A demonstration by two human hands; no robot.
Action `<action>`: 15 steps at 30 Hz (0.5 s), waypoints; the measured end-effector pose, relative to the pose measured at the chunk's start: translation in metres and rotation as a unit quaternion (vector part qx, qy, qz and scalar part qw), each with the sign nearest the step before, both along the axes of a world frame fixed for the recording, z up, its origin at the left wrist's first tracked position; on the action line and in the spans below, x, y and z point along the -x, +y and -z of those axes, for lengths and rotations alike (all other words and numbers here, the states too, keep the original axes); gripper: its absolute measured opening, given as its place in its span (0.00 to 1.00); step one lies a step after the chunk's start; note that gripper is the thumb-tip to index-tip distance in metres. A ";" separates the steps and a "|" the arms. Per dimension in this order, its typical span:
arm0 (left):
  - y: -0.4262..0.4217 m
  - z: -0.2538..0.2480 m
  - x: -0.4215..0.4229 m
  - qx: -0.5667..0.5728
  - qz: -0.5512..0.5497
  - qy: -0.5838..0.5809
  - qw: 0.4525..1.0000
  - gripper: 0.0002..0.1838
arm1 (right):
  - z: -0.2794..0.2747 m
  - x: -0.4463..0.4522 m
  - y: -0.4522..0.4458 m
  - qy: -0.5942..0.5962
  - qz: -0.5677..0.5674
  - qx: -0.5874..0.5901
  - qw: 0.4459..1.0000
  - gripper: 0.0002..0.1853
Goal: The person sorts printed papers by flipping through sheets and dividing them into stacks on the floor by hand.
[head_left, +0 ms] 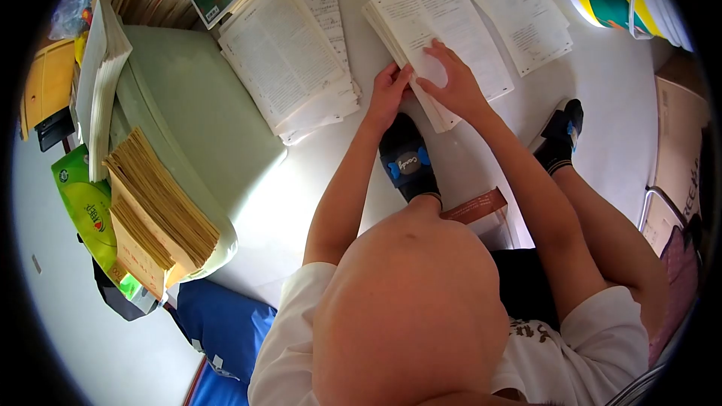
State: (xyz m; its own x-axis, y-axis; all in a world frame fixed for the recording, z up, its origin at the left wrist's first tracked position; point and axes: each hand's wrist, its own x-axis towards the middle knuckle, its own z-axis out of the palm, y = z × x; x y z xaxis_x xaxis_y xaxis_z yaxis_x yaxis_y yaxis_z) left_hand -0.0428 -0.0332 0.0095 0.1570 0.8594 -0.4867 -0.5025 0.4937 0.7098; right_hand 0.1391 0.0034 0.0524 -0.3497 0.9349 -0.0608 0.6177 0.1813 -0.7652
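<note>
1. While going left to right, meeting first a pale green box (180,105) with a brown-edged bundle (162,210) at its near end, then loose printed sheets (282,53) on the pale floor (466,154).
2. Resting the left hand (388,96), bent-fingered, against the lower left edge of the paper stack (459,19); with fingertips partly hidden, not showing whether gripping or only touching.
3. Lying on the floor just beyond a dark slipper (406,154), presumably handling as a modest weight: stiff and block-like along the thick left side, soft and bendy sheet by sheet.
4. Probably slipping sheet over sheet at any one-corner hold, and creasing or tearing easily; so best being held along that thick side, with thumb above and fingers beneath.
5. Holding the right hand (459,89) spread over the stack's lower part, with thumb and forefinger well apart, clenching nothing.
6. Lying close along the right, looking thin and easily crumpled: a further printed page (520,19).
</note>
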 end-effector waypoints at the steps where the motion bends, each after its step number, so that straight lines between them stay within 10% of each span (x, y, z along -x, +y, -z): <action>1: 0.001 -0.001 -0.001 -0.001 0.000 -0.001 1.000 0.19 | -0.004 0.000 0.000 -0.015 -0.009 0.001 1.000 0.32; 15: 0.010 -0.008 -0.012 0.058 -0.068 0.072 0.993 0.19 | 0.001 0.006 -0.002 0.012 0.035 -0.004 0.999 0.21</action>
